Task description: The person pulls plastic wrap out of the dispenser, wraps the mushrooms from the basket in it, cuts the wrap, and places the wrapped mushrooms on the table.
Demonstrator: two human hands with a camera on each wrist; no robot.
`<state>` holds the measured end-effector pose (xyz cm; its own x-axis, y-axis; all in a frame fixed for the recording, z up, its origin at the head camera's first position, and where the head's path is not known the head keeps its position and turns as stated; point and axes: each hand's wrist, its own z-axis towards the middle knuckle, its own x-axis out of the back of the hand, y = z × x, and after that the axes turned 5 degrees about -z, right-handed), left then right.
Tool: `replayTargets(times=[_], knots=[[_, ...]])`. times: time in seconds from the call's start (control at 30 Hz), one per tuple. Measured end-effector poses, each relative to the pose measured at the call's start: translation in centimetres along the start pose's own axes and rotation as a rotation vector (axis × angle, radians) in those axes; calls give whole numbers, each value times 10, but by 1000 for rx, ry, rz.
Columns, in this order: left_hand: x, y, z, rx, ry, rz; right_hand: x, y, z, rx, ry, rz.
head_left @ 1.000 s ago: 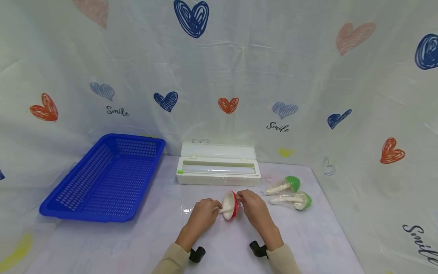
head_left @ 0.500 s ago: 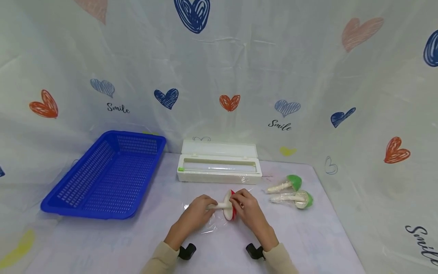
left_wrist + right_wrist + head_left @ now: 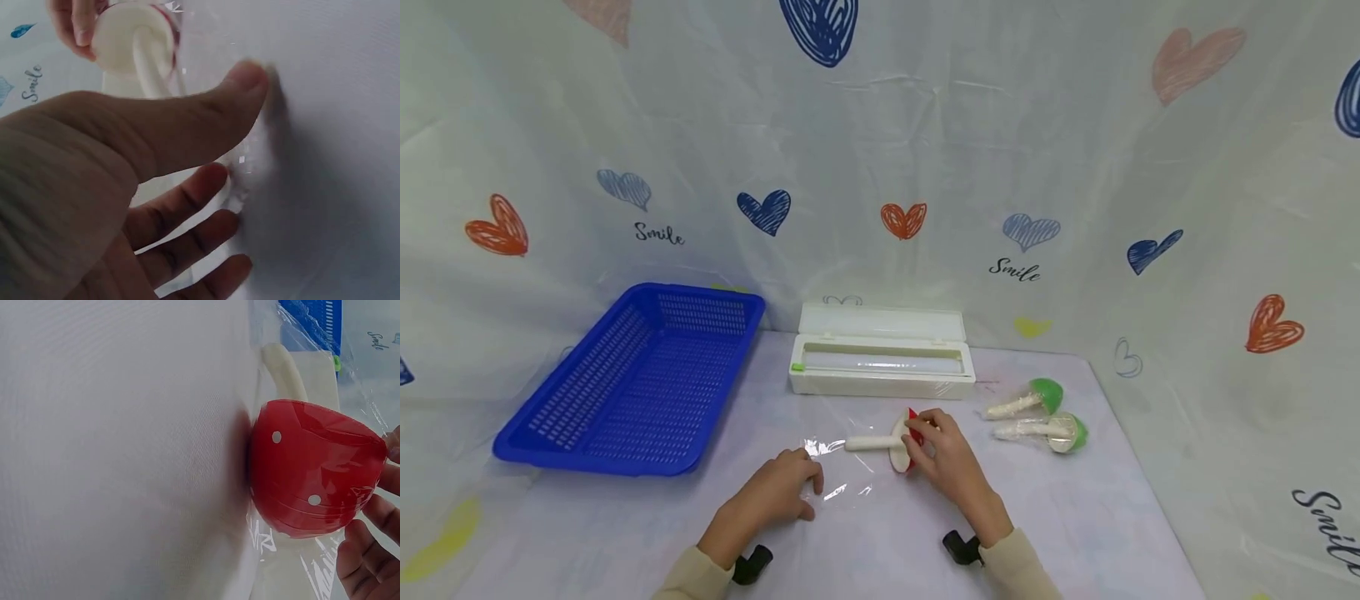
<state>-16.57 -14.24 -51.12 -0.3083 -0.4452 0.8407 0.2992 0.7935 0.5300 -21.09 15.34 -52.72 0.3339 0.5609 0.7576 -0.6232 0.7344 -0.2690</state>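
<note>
A toy mushroom with a white stem (image 3: 872,443) and a red, white-dotted cap (image 3: 306,472) lies on its side on a sheet of clear cling film (image 3: 847,493). The stem points left. My right hand (image 3: 953,460) holds the cap at its edge with thumb and fingers. To the left of the stem's end, my left hand (image 3: 772,493) hovers low at the film's near left part, thumb and fingers apart. Whether its fingertips touch the film is hard to tell. Two green-capped mushrooms (image 3: 1047,395) (image 3: 1060,433), wrapped in film, lie to the right.
Behind the hands stands a white cling-film dispenser (image 3: 880,387) with its lid raised and a roll inside. A blue plastic basket (image 3: 587,468) sits at the left. A heart-printed curtain (image 3: 850,150) rises behind the table (image 3: 880,558).
My left hand has let go of the mushroom's stem and moved left and nearer. The right hand stays at the cap. More of the film and the whole stem now show.
</note>
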Motion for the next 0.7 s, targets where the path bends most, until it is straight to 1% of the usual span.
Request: replayTargets(times=[0.03, 0.1, 0.23, 0.37, 0.43, 0.57, 0.63, 0.7], knots=[[-1, 0, 0, -3, -8, 13, 0, 0, 0, -3, -5, 1], [-3, -1, 0, -19, 4, 40, 0, 0, -1, 0, -3, 12], [-4, 2, 0, -54, 71, 88, -4, 1, -4, 6, 12, 30], [-2, 9, 5, -91, 148, 105, -8, -2, -10, -13, 0, 42], [1, 14, 12, -121, 200, 105, -10, -2, -11, -8, -1, 45], [8, 25, 30, -179, 318, 107, -12, -4, -11, 18, 21, 45], [11, 30, 40, -185, 369, 98, -14, -4, -9, 34, 32, 40], [13, 34, 50, -166, 411, 78, -15, -6, -8, 50, 34, 33]])
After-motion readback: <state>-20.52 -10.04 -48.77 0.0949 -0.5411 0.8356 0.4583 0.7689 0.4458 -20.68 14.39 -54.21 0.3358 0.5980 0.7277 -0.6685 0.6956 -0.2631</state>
